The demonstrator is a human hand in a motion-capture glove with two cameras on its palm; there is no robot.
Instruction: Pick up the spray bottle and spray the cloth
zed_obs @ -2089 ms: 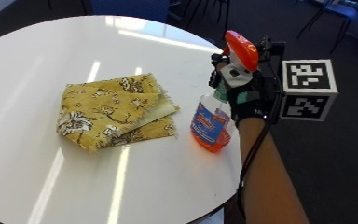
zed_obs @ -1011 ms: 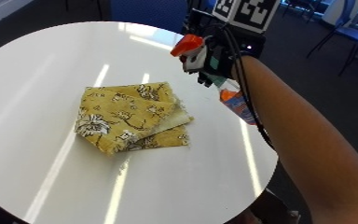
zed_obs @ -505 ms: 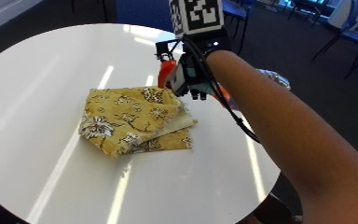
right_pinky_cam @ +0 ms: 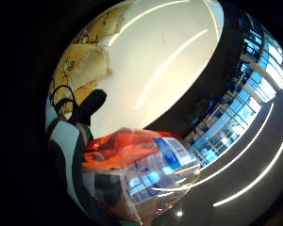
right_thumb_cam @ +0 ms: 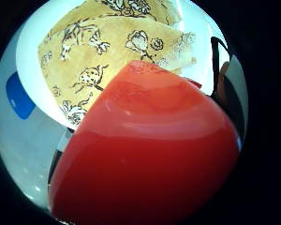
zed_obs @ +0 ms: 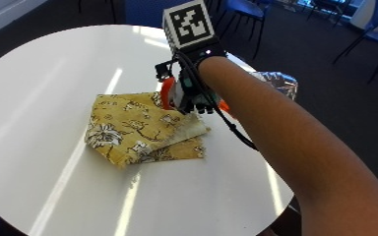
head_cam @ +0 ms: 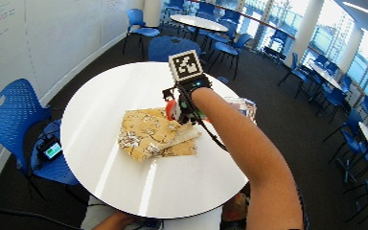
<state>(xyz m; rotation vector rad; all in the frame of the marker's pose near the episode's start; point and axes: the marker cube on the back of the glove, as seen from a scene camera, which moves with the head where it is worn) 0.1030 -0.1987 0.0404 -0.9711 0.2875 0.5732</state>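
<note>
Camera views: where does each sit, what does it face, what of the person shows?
Outside view: above the table, facing the cloth; forearm and right hand show.
Wide outside view: higher up, whole table and room; same arm.
Thumb side palm view: faces the spray bottle head, cloth beyond.
Little finger side palm view: faces the bottle body; glove straps at the edge.
All four share cloth and bottle.
</note>
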